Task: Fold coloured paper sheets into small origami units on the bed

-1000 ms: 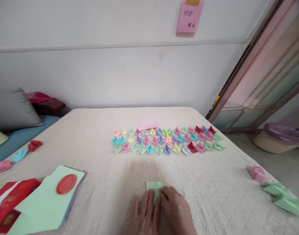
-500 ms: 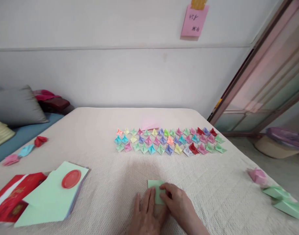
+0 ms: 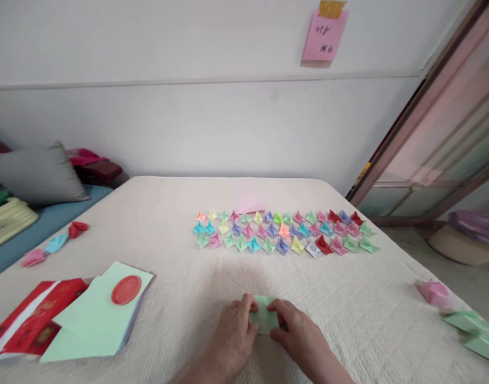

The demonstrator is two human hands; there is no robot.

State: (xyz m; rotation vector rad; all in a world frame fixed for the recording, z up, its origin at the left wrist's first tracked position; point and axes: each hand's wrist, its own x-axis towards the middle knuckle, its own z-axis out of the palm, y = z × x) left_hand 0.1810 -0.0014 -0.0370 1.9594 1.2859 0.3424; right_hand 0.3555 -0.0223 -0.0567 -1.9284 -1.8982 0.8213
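A small, folded, light green paper square (image 3: 264, 316) is sitting between the two hands, at or just above an off-white, dotted cloth (image 3: 176, 341); whether it is touching the cloth is not showing clearly; the bare left hand (image 3: 234, 330) is clamping the square's left edge between thumb and curled fingers; the bare right hand (image 3: 298, 328) is pinching the square's right edge, its thumb and forefinger bending around the paper; the two hands are staying clear of each other, with the square's middle showing between them; beyond the square, three rows of small, many-coloured, folded paper boats (image 3: 284, 231) are standing on the cloth; farther beyond the square, a flat, pale pink paper sheet (image 3: 250, 202) is lying behind the rows; left of the square, a stack of large, light green paper sheets (image 3: 90, 325) is bearing a round, flat, red dish (image 3: 126, 290); farther left of the square, a shiny red packet with a white stripe (image 3: 38, 320) is lying against the stack; well to the right of the square, a folded pink paper piece (image 3: 434, 293) is resting near two folded light green paper pieces (image 3: 485, 346)
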